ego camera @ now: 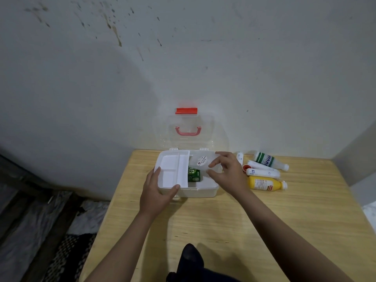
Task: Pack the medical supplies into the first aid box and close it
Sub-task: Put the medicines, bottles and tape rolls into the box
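Note:
The white first aid box (205,191) stands open on the wooden table, its clear lid (218,131) with a red latch leaning back against the wall. My left hand (157,189) grips the white divided tray (173,169) at the box's left side. My right hand (228,171) holds a clear plastic pack with a round label (200,161) over the box's right half. A green carton (194,175) lies inside beneath it. To the right of the box lie a yellow bottle (265,184), a green-and-white bottle (269,159) and white tubes (262,171).
The table (223,231) stands against a stained wall, in a corner on the right. A dark object (190,259) sits at the table's near edge. To the left, the floor with plastic sheeting and a patterned mat lies below the table edge.

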